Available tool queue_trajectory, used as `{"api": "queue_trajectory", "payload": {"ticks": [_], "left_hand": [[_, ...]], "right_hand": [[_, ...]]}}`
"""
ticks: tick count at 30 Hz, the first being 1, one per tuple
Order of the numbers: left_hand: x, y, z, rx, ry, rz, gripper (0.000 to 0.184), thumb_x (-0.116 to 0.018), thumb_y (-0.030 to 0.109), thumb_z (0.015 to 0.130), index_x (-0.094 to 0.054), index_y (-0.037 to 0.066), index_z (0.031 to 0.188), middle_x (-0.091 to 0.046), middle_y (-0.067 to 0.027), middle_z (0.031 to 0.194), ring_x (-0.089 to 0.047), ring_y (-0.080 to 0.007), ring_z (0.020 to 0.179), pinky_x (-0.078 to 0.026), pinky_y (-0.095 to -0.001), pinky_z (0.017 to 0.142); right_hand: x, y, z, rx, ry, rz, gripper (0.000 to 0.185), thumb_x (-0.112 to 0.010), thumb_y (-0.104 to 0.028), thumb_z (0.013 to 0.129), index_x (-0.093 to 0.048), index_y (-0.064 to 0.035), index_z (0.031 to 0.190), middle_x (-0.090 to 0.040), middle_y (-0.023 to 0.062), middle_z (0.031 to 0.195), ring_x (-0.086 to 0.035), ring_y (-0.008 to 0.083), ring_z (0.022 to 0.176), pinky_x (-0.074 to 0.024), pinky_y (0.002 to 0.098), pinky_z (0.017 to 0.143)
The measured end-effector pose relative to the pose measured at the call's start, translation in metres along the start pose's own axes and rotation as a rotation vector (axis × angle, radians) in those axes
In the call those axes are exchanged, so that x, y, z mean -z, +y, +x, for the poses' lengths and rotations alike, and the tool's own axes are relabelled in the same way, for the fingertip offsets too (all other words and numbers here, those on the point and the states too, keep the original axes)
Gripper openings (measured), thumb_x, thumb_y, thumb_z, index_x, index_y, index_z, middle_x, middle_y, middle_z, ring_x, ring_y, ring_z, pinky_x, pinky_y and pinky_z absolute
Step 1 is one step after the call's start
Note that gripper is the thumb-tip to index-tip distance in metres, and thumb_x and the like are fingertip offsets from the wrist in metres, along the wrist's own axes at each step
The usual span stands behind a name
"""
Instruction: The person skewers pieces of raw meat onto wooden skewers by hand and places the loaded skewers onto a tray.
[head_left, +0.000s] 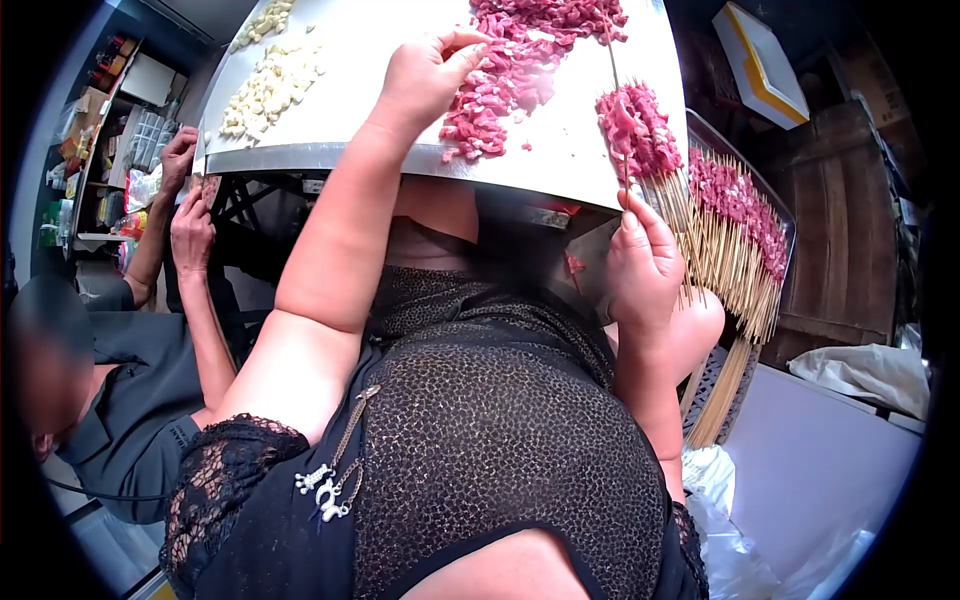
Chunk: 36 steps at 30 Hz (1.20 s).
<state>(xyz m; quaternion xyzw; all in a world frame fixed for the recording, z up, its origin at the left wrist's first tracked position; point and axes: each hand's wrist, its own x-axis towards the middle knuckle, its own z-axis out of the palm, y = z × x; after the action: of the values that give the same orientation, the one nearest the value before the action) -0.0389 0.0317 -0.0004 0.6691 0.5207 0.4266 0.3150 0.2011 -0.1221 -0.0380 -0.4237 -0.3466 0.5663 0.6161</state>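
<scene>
Skewer (pixel 613 62): over right part of white table (pixel 380 115), long axis running away from the person, far end leaning slightly left, near end at right hand (pixel 645 262). Right thumb and fingers pinch that near end. Left hand (pixel 425 80): at loose meat (pixel 480 118), thumb and forefinger drawn together; cannot tell whether a piece is gripped. Loaded skewers (pixel 650 145) lie just right, meat ends away. Tray (pixel 790 225) of more, farther right. Pale chunks (pixel 270 90) at left.

open gap between loose meat (pixel 477 125) and skewered meat (pixel 648 135), left forearm (pixel 342 220) over the tabletop edge (pixel 280 158)
</scene>
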Motion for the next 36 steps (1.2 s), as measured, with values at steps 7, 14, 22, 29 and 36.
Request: {"api": "queue_trajectory", "payload": {"ticks": [7, 14, 22, 29, 36], "left_hand": [[-0.007, 0.004, -0.002, -0.129, -0.210, 0.584, 0.019, -0.064, 0.020, 0.074, -0.069, 0.007, 0.087, -0.065, -0.0136, 0.082, -0.063, -0.0265, 0.080, -0.049, -0.0354, 0.074], [-0.010, 0.004, 0.012, -0.134, -0.304, 0.820, 0.018, -0.064, 0.020, 0.071, -0.068, 0.008, 0.084, -0.065, -0.0129, 0.078, -0.063, -0.0239, 0.077, -0.050, -0.0347, 0.070], [-0.010, 0.001, 0.010, 0.290, -0.201, -0.570, 0.020, -0.057, 0.017, 0.088, -0.061, 0.000, 0.098, -0.065, -0.0085, 0.084, -0.065, -0.0161, 0.077, -0.054, -0.0257, 0.068], [-0.025, 0.016, -0.004, 0.363, -0.137, -0.988, 0.019, -0.055, 0.011, 0.089, -0.056, -0.004, 0.100, -0.063, -0.0150, 0.091, -0.065, -0.0238, 0.079, -0.057, -0.0336, 0.073], [-0.029, 0.018, -0.001, 0.281, 0.001, -0.975, 0.016, -0.055, 0.002, 0.086, -0.052, -0.007, 0.098, -0.063, -0.0185, 0.089, -0.066, -0.0288, 0.079, -0.058, -0.0331, 0.068]], "right_hand": [[0.001, 0.010, -0.004, -0.062, 0.023, -0.070, 0.025, -0.051, -0.009, 0.092, -0.057, -0.0021, 0.114, -0.045, -0.0081, 0.064, -0.035, -0.0010, 0.049, -0.0273, 0.0127, 0.043], [-0.003, 0.005, -0.006, -0.091, 0.002, -0.097, 0.025, -0.051, -0.009, 0.092, -0.057, -0.0017, 0.114, -0.045, -0.0083, 0.064, -0.035, -0.0009, 0.050, -0.0278, 0.0130, 0.045], [-0.011, 0.009, -0.008, -0.144, -0.089, -0.246, 0.023, -0.052, -0.008, 0.091, -0.059, -0.0027, 0.112, -0.044, -0.0095, 0.064, -0.034, -0.0016, 0.051, -0.0262, 0.0133, 0.045], [-0.009, 0.013, -0.008, -0.158, -0.045, -0.338, 0.023, -0.051, -0.008, 0.091, -0.059, -0.0021, 0.112, -0.045, -0.0098, 0.063, -0.034, -0.0020, 0.051, -0.0256, 0.0132, 0.044], [-0.002, 0.014, -0.017, -0.112, -0.056, -0.341, 0.025, -0.051, -0.009, 0.090, -0.060, -0.0004, 0.112, -0.052, -0.0085, 0.070, -0.037, -0.0016, 0.054, -0.0294, 0.0135, 0.049]]}}
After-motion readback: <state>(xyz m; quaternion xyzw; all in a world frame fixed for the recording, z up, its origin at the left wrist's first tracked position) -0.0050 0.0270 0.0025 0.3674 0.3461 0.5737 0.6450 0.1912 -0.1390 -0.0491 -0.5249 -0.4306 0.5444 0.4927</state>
